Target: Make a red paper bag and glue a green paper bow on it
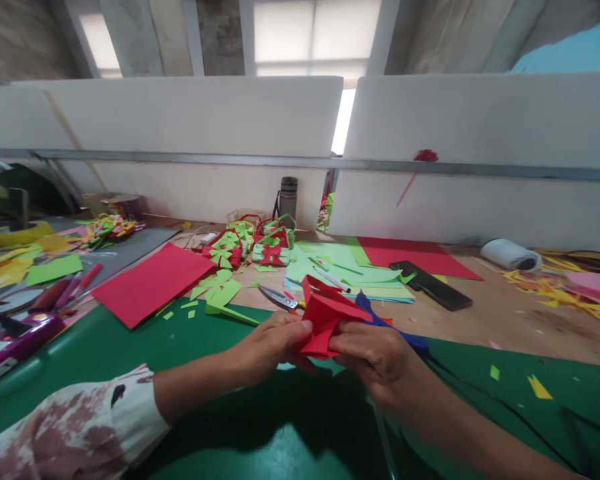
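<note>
A small folded red paper piece [325, 319], shaped like a little open box, is held up above the green mat [220, 427]. My left hand [280, 341] pinches its left side, thumb in front. At its right side my right hand [373, 353] grips the paper, with the fingertips partly hidden at its fold. Just behind the paper lie scissors [279, 297] with open blades. A blue glue gun [375, 310] rests behind my right hand, its cord trailing right.
Small red and green paper baskets with bows [224, 252] stand behind, near a dark bottle [289, 200]. Red paper sheets [153, 283], green paper scraps [223, 291], a black phone [433, 285] and a white roll [509, 255] lie around the table.
</note>
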{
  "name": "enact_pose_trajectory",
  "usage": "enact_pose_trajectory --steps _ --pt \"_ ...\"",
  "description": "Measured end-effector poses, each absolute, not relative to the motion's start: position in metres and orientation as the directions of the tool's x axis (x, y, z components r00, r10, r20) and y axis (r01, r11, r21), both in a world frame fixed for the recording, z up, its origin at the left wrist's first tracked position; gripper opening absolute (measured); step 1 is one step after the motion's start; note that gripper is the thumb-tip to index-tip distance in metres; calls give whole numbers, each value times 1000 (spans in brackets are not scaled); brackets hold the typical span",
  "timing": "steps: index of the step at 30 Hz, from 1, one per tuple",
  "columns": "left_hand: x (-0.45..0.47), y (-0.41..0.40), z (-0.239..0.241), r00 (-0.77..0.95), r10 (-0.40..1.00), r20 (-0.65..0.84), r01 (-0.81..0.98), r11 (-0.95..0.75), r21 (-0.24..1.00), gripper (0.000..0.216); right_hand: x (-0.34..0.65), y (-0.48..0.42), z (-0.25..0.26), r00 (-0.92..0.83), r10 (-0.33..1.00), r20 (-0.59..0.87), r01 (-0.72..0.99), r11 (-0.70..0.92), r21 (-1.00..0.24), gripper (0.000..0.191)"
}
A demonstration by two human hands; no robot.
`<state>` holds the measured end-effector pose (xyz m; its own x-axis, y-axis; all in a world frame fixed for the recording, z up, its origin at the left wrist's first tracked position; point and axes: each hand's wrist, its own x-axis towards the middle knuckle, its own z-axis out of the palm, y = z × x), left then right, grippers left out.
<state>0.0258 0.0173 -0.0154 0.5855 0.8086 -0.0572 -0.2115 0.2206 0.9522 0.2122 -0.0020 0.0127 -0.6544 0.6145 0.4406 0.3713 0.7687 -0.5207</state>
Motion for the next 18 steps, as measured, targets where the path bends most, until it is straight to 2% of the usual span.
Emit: enact_pose_trajectory --steps 6,11,18 --pt "31 10 -11 593 804 -47 -205 207 957 33 205 -7 20 -600 693 400 448 706 -549 8" --pt "28 10 -9 624 782 1 -166 131 977 34 206 -7 20 -601 697 391 410 689 -598 16" --pt "18 18 1 650 760 12 27 -39 999 32 207 -2 28 -627 717 303 350 607 -713 15"
